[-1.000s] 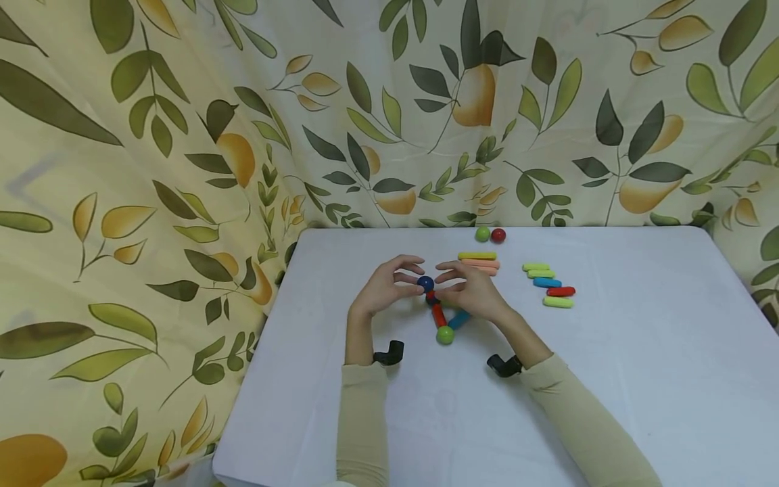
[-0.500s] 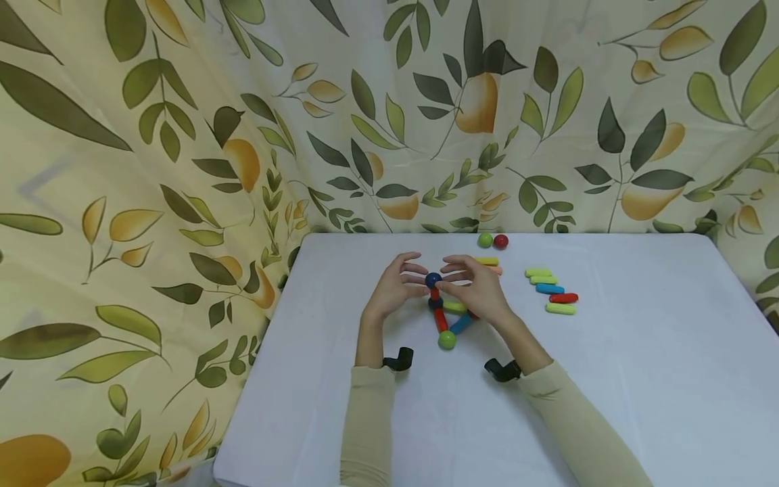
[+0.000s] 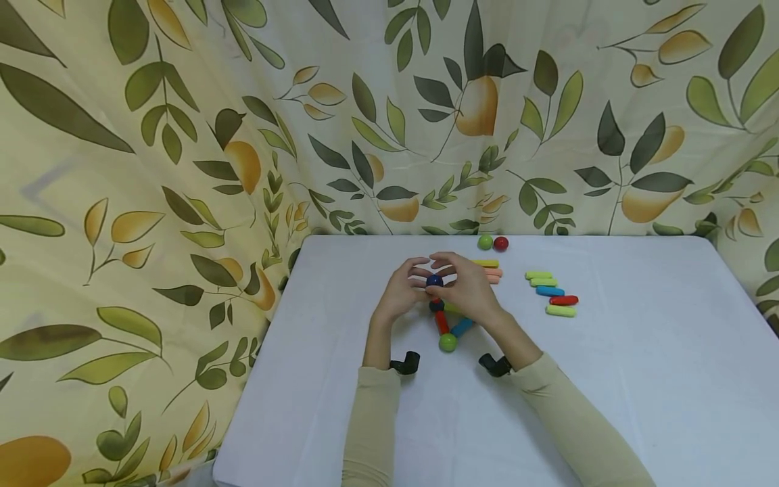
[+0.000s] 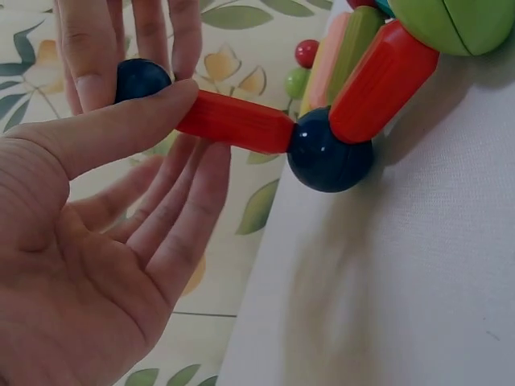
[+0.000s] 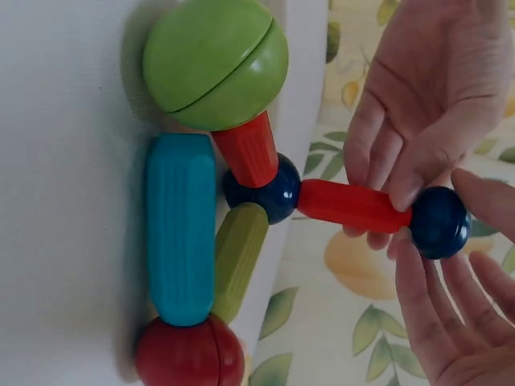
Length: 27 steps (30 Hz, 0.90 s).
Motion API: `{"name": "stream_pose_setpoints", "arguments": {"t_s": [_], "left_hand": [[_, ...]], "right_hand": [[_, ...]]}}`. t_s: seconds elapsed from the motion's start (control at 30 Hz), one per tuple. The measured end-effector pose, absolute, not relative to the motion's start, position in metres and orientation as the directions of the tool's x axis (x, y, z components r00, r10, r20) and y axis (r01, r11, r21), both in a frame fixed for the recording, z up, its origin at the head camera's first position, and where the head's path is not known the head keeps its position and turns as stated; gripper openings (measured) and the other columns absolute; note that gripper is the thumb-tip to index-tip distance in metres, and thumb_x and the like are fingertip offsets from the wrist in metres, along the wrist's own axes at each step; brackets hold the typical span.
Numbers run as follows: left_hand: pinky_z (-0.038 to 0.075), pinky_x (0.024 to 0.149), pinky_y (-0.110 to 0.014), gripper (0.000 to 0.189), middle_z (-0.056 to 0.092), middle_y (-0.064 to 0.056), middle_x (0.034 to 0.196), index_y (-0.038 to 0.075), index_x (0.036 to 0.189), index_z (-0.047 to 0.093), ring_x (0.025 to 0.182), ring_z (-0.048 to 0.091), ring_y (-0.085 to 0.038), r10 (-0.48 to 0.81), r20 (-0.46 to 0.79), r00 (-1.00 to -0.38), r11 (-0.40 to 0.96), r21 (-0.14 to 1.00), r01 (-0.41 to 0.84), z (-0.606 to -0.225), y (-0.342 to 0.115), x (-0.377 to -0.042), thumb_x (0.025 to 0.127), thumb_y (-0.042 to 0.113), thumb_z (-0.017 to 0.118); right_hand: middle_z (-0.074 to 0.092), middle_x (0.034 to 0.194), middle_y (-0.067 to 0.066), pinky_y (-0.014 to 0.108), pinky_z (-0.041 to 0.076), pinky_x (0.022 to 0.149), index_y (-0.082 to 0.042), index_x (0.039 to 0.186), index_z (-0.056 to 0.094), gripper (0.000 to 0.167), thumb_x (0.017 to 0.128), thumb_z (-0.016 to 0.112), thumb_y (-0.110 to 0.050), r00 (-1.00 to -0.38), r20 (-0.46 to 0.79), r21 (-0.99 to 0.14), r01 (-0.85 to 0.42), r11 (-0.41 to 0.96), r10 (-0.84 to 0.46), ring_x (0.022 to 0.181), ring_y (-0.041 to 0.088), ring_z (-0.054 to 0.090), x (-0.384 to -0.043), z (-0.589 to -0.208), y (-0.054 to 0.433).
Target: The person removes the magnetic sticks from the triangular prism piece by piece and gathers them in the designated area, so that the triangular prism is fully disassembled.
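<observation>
A triangular frame of sticks and balls lies on the table: a green ball (image 3: 447,342), a red ball (image 5: 191,351) and a dark blue ball (image 4: 328,153) at its corners, joined by red, blue (image 5: 181,229) and yellow-green (image 5: 240,261) sticks. From the dark blue corner a red stick (image 5: 354,207) rises upright, topped by another dark blue ball (image 3: 435,279). My left hand (image 3: 398,294) holds the stick's upper end between thumb and fingers. Thumb and fingers of my right hand (image 3: 471,291) pinch the top ball, which sits against the stick's end.
Behind the right hand lie a yellow stick (image 3: 487,264) and pink sticks (image 3: 494,275). A loose green ball (image 3: 485,242) and a red ball (image 3: 501,244) sit at the far edge. Several sticks, including a red one (image 3: 564,300), lie to the right. A patterned curtain (image 3: 341,135) hangs behind the table.
Both hands have drawn closer together around the upright stick. The right hand has shifted left over the top ball. The head view has tilted slightly.
</observation>
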<state>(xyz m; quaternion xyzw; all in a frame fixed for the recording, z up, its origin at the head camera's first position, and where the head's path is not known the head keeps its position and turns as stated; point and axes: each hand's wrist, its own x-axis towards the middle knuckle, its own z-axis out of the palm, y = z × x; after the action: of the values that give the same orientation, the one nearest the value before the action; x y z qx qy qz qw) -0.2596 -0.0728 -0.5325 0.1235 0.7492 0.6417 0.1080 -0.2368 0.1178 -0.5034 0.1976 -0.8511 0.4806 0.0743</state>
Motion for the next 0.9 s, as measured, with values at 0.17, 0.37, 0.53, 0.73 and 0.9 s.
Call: {"name": "stream_pose_setpoints", "arguments": {"t_s": [0.17, 0.37, 0.53, 0.73, 0.9], "left_hand": [[0.062, 0.084, -0.037, 0.076, 0.069, -0.011, 0.116, 0.008, 0.147, 0.054, 0.099, 0.074, -0.026, 0.298, -0.007, -0.955, 0.146, 0.989, 0.038, -0.5343, -0.0725, -0.2586, 0.08, -0.013, 0.082], [0.062, 0.082, -0.037, 0.076, 0.065, -0.007, 0.122, 0.015, 0.147, 0.056, 0.096, 0.074, -0.021, 0.303, 0.015, -0.953, 0.185, 0.98, 0.074, -0.5331, -0.0728, -0.2576, 0.08, -0.01, 0.084], [0.061, 0.081, -0.035, 0.078, 0.061, -0.006, 0.131, 0.019, 0.146, 0.057, 0.1, 0.074, -0.022, 0.325, 0.027, -0.945, 0.164, 0.983, 0.084, -0.5318, -0.0732, -0.2577, 0.079, -0.011, 0.085], [0.061, 0.081, -0.035, 0.077, 0.062, -0.008, 0.13, 0.018, 0.146, 0.056, 0.095, 0.073, -0.024, 0.362, 0.019, -0.932, 0.13, 0.989, 0.07, -0.5321, -0.0736, -0.2571, 0.08, -0.013, 0.082], [0.062, 0.082, -0.036, 0.079, 0.061, -0.011, 0.131, 0.018, 0.146, 0.056, 0.094, 0.073, -0.025, 0.377, 0.009, -0.926, 0.107, 0.993, 0.053, -0.5336, -0.072, -0.2575, 0.08, -0.016, 0.08]], "right_hand": [[0.071, 0.119, 0.01, 0.039, 0.064, 0.079, -0.01, 0.139, 0.061, 0.065, 0.081, 0.091, -0.006, -0.901, 0.337, -0.77, -0.432, 0.47, -0.275, 0.099, 0.025, 0.075, -0.2365, -0.5021, 0.1157], [0.07, 0.119, 0.01, 0.038, 0.064, 0.075, -0.01, 0.141, 0.061, 0.068, 0.08, 0.091, -0.005, -0.902, 0.336, -0.788, -0.427, 0.443, -0.273, 0.098, 0.026, 0.076, -0.2356, -0.4999, 0.116], [0.071, 0.119, 0.011, 0.038, 0.064, 0.07, -0.013, 0.141, 0.061, 0.069, 0.08, 0.091, -0.006, -0.908, 0.325, -0.802, -0.413, 0.432, -0.265, 0.098, 0.026, 0.076, -0.2366, -0.5009, 0.1166], [0.072, 0.117, 0.006, 0.038, 0.064, 0.071, -0.018, 0.141, 0.062, 0.069, 0.08, 0.092, -0.009, -0.92, 0.298, -0.812, -0.384, 0.44, -0.254, 0.099, 0.025, 0.075, -0.2382, -0.5045, 0.1176], [0.072, 0.117, 0.005, 0.038, 0.064, 0.07, -0.017, 0.141, 0.062, 0.068, 0.08, 0.092, -0.009, -0.917, 0.301, -0.807, -0.391, 0.443, -0.262, 0.098, 0.025, 0.075, -0.2385, -0.5045, 0.1177]]}}
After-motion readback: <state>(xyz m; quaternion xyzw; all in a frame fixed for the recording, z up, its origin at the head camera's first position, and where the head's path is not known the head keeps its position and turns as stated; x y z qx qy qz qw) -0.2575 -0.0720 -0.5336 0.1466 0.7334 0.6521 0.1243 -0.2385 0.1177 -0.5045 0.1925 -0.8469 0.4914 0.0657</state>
